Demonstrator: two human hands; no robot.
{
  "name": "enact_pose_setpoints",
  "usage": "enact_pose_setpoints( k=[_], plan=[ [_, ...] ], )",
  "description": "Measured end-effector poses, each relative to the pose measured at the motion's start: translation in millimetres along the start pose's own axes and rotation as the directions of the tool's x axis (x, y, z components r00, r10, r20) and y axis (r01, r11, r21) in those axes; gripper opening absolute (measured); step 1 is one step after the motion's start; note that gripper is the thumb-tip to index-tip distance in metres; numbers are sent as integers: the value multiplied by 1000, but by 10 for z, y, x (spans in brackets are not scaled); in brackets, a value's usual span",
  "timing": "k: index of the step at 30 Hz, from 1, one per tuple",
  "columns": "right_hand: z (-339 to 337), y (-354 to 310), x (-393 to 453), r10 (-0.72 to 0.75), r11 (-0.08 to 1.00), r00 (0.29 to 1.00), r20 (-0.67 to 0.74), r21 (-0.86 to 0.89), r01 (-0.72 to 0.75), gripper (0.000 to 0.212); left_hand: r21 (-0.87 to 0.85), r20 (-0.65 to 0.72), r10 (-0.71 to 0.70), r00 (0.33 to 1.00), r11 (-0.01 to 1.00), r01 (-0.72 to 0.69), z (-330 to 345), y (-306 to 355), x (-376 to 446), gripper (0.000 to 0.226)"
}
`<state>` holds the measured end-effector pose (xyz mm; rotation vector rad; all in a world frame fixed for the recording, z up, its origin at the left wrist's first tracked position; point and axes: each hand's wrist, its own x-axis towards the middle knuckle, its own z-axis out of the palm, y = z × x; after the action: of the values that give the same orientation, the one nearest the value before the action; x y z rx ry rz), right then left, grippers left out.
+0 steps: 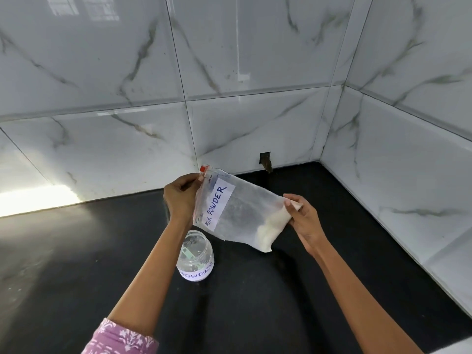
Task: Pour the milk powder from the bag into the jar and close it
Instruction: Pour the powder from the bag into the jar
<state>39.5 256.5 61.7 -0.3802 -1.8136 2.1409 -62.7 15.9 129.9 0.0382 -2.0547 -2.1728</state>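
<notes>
The left hand (178, 194) pinches the zip-lock bag (240, 213) by its zipper end, the right hand (300, 218) pinches the bottom corner, above the open jar (195, 255). I'd centre the mouth over the jar, then tip slowly.

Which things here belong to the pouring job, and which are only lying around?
Belonging to the job:
- milk powder bag, held by left hand and right hand
- jar, open, on the countertop
- green scoop inside the jar

Only around:
- dark wall opening
- tiled wall
</notes>
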Motion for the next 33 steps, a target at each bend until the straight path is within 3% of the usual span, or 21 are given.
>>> enact_pose_setpoints(
  k=[7, 13, 22, 28, 33],
  plan=[
    [-95, -12, 1, 0, 998, 999, 32, -56, 2, 29, -44, -32, -48, 998, 998, 47, -39, -102, 42, 7],
    [-140, -18, -33, -79, 994, 990, -121, -84, 69, 13, -76, -34, -64, 997, 995, 61, -18, -116, 52, 10],
    [32, -120, -103, -163, 985, 951, -261, 12, 173, 17, -146, -41, -85, 995, 986, 78, -60, -162, 58, 8],
    [150, -448, 18, -242, 964, 936, -257, 49, 262, 18, -235, -43, 30, 999, 971, -40, -39, 113, 113, 13],
    [191, -591, 146, -196, 964, 951, -238, 129, 231, 10, -264, -12, 96, 995, 960, -96, 45, 381, 172, 13]
  ],
)
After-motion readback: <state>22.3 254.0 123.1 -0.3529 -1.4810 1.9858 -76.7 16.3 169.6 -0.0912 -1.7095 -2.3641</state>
